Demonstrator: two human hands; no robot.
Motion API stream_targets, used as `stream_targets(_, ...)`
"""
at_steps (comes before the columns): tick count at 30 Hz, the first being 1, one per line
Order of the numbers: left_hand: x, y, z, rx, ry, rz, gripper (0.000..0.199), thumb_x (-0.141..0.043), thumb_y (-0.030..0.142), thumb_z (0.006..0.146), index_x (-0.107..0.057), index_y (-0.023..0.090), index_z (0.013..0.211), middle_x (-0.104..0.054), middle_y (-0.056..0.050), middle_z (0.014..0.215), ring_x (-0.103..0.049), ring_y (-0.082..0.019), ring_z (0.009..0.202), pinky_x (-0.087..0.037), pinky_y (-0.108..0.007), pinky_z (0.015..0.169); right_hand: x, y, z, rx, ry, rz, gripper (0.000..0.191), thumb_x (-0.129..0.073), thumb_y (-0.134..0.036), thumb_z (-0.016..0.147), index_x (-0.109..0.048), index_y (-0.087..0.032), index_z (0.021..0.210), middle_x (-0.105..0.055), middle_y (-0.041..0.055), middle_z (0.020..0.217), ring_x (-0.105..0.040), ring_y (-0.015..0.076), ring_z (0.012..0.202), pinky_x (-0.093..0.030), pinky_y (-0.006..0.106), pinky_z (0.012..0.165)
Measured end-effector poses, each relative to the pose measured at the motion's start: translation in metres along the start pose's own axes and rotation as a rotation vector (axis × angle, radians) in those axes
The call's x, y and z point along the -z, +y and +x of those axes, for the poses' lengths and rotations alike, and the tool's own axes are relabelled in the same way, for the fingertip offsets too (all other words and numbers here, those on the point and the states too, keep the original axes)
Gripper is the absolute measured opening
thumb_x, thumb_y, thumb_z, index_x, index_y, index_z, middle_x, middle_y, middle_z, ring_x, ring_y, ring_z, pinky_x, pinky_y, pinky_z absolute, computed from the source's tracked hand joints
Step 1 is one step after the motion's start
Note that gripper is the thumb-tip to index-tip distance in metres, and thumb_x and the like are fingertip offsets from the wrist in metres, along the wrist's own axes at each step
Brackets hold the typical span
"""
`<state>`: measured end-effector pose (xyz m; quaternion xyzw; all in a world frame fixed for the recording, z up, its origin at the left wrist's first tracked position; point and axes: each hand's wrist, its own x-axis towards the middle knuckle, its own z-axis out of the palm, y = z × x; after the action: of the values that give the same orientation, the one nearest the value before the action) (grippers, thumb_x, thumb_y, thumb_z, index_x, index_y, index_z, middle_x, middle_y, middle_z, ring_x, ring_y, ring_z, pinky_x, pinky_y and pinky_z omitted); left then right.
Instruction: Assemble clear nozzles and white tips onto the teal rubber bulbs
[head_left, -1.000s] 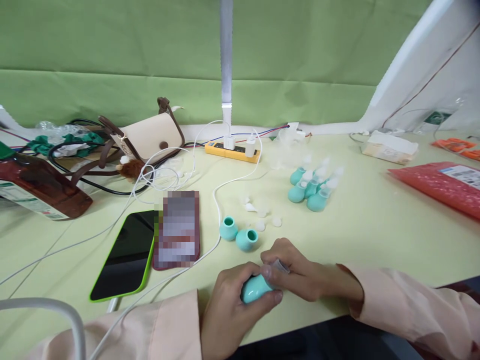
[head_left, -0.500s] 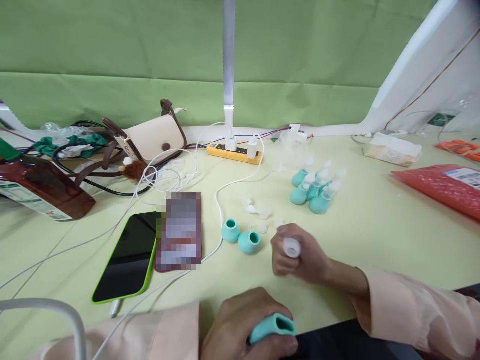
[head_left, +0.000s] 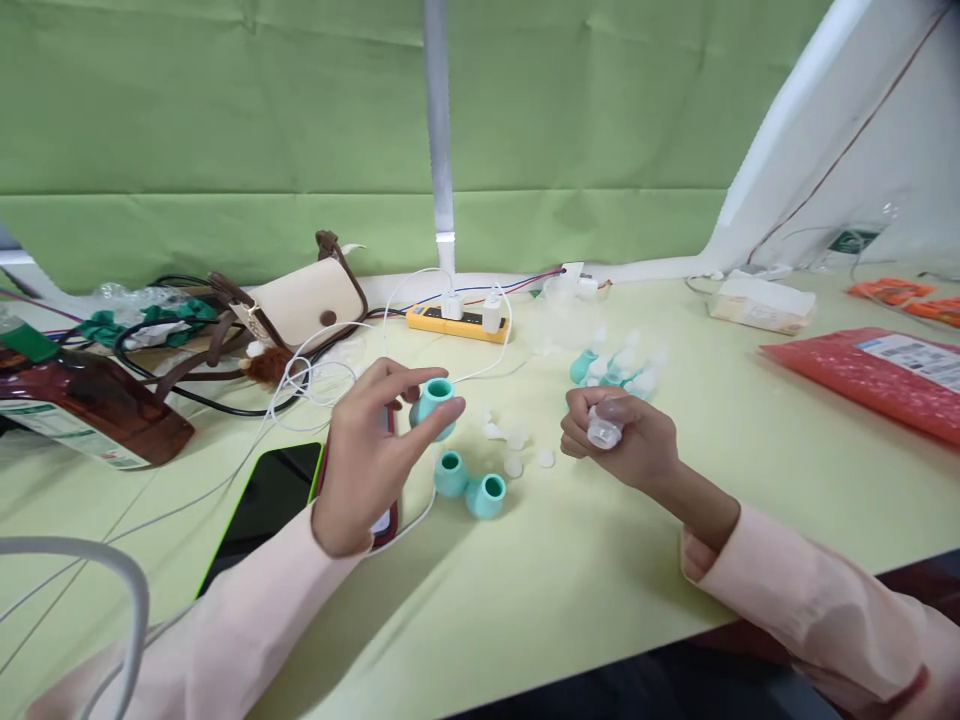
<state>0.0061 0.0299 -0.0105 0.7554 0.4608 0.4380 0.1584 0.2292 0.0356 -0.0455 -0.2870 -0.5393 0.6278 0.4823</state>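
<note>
Held upright between the thumb and fingers of my left hand (head_left: 371,440) is a teal rubber bulb (head_left: 436,405), its round opening facing up. Two more teal bulbs (head_left: 486,497) stand touching each other on the table just below it, openings up. My right hand (head_left: 619,435) is closed around a clear plastic nozzle (head_left: 603,430), whose flared end shows above the fist. Behind that hand stand several teal bulbs fitted with clear tips (head_left: 583,366), partly hidden by it. Small white discs and translucent caps (head_left: 516,438) lie between the hands.
At left are a black-screened phone (head_left: 262,500), a second phone under my left hand, a brown bottle (head_left: 97,400) and a cream handbag (head_left: 311,300). A yellow power strip (head_left: 461,322) with white cables sits at the back. A red parcel (head_left: 870,370) and tissue pack (head_left: 761,300) lie right.
My left hand has carried the teal bulb from the table's front edge up and forward, turning it upright beside the other two. My right hand, still gripping the nozzle, has moved slightly forward.
</note>
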Motion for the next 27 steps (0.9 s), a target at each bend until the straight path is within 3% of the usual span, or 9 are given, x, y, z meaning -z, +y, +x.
stream_targets(2, -0.008, -0.011, 0.011, -0.010, -0.068, 0.030, 0.023, -0.047, 0.029, 0.080, -0.059, 0.017, 0.097, -0.051, -0.003, 0.089, -0.052, -0.016, 0.083, -0.042, -0.027, 0.071, -0.001, 0.003, 0.000, -0.011, 0.008, -0.016, 0.015, -0.043, -0.026, 0.060, -0.038, -0.017, 0.048, -0.021, -0.0073, 0.038, -0.016, 0.0052, 0.036, -0.015, 0.021, 0.039)
stream_targets(7, -0.033, -0.041, 0.020, -0.010, -0.225, 0.127, 0.020, -0.055, 0.026, 0.073, -0.064, 0.017, 0.089, -0.061, -0.004, 0.081, -0.056, -0.020, 0.077, -0.043, -0.031, 0.068, -0.002, 0.005, 0.000, -0.031, 0.027, -0.048, 0.015, -0.050, -0.027, 0.057, -0.042, -0.016, 0.053, -0.032, -0.0061, 0.039, -0.023, 0.0046, 0.036, -0.018, 0.021, 0.039)
stream_targets(12, -0.038, -0.054, 0.021, 0.009, -0.305, 0.172, 0.028, -0.058, 0.021, 0.068, -0.061, 0.018, 0.096, -0.063, -0.006, 0.088, -0.058, -0.021, 0.075, -0.044, -0.033, 0.067, 0.002, 0.006, 0.001, 0.001, 0.100, -0.106, 0.014, -0.056, -0.025, 0.055, -0.048, -0.014, 0.057, -0.040, -0.0043, 0.044, -0.030, 0.0050, 0.038, -0.018, 0.019, 0.037)
stream_targets(17, -0.026, -0.029, 0.012, 0.009, -0.205, 0.142, 0.029, -0.046, 0.025, 0.079, -0.054, 0.016, 0.106, -0.058, -0.008, 0.100, -0.056, -0.019, 0.081, -0.044, -0.033, 0.073, 0.005, 0.009, 0.002, 0.079, 0.192, -0.196, 0.011, -0.063, -0.022, 0.062, -0.057, -0.013, 0.064, -0.044, -0.0042, 0.047, -0.035, 0.0043, 0.038, -0.022, 0.018, 0.035)
stream_targets(19, -0.022, -0.009, -0.003, 0.009, -0.167, 0.092, 0.025, -0.042, 0.027, 0.082, -0.056, 0.017, 0.101, -0.060, -0.006, 0.094, -0.056, -0.017, 0.078, -0.045, -0.030, 0.071, 0.002, 0.008, -0.001, 0.141, 0.148, -0.290, 0.011, -0.064, -0.021, 0.064, -0.060, -0.013, 0.071, -0.050, -0.0022, 0.052, -0.039, 0.0049, 0.038, -0.026, 0.018, 0.034)
stream_targets(21, -0.021, 0.010, -0.025, 0.109, -0.197, -0.164, 0.024, -0.051, 0.030, 0.078, -0.057, 0.018, 0.098, -0.062, -0.005, 0.090, -0.057, -0.016, 0.076, -0.046, -0.028, 0.069, -0.007, 0.006, -0.009, 0.240, -0.017, -0.432, 0.014, -0.065, -0.019, 0.063, -0.062, -0.013, 0.076, -0.056, 0.0010, 0.060, -0.045, 0.0069, 0.044, -0.033, 0.020, 0.038)
stream_targets(24, -0.027, 0.028, -0.061, 0.358, -0.342, -0.512, 0.035, -0.062, 0.029, 0.070, -0.056, 0.018, 0.103, -0.062, -0.006, 0.091, -0.057, -0.018, 0.081, -0.048, -0.028, 0.069, -0.024, 0.005, -0.025, 0.431, -0.264, -0.626, 0.019, -0.066, -0.017, 0.063, -0.062, -0.014, 0.081, -0.059, 0.0019, 0.062, -0.050, 0.0088, 0.052, -0.040, 0.021, 0.048)
stream_targets(25, -0.030, 0.031, -0.070, 0.437, -0.390, -0.622, 0.033, -0.063, 0.027, 0.069, -0.058, 0.018, 0.100, -0.063, -0.007, 0.093, -0.057, -0.019, 0.084, -0.048, -0.027, 0.068, -0.029, 0.005, -0.031, 0.489, -0.279, -0.676, 0.020, -0.066, -0.017, 0.063, -0.061, -0.015, 0.082, -0.059, 0.0012, 0.061, -0.050, 0.0083, 0.052, -0.041, 0.021, 0.049)
stream_targets(27, -0.037, 0.032, -0.083, 0.541, -0.373, -0.839, 0.027, -0.066, 0.024, 0.066, -0.061, 0.017, 0.091, -0.066, -0.006, 0.084, -0.059, -0.018, 0.077, -0.047, -0.025, 0.064, -0.036, 0.010, -0.039, 0.548, -0.242, -0.741, 0.021, -0.066, -0.019, 0.064, -0.057, -0.016, 0.083, -0.058, -0.0008, 0.059, -0.049, 0.0071, 0.049, -0.041, 0.020, 0.050)
